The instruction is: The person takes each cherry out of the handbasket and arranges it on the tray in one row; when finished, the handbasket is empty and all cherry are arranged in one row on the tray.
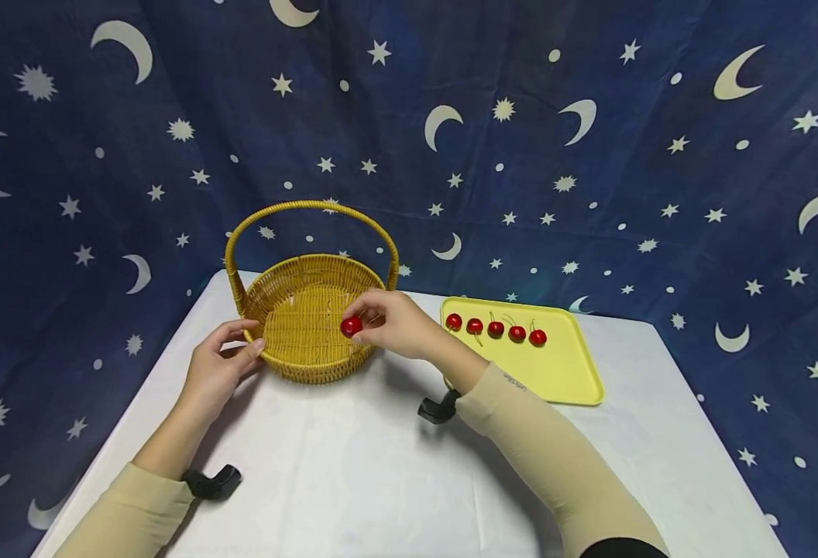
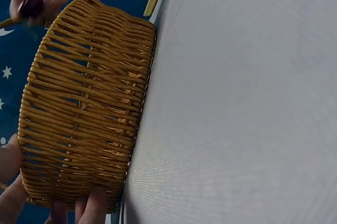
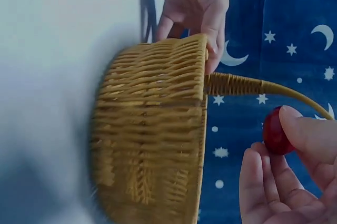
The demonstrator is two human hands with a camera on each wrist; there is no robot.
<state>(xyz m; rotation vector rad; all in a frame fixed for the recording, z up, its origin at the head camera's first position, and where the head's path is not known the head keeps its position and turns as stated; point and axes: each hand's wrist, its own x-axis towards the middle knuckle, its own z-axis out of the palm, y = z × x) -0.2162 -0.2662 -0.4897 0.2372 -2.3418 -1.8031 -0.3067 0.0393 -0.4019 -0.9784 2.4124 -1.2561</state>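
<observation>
A yellow-brown wicker basket (image 1: 311,364) with a tall arched handle stands at the left of the table. My left hand (image 1: 219,360) grips its left rim, thumb over the edge and fingers against the outer wall, as the left wrist view also shows. Above the basket's right rim, my right hand (image 1: 388,322) pinches a red cherry (image 1: 351,326) between thumb and fingers. In the right wrist view this cherry (image 3: 277,131) is held clear of the wicker. No other cherry shows on the visible part of the basket's floor.
Right of the basket lies a yellow tray (image 1: 562,372) with several stemmed cherries (image 1: 496,329) in a row along its back part. A white cloth (image 1: 353,473) covers the table. Behind hangs a dark blue curtain (image 1: 395,101) with moons and stars.
</observation>
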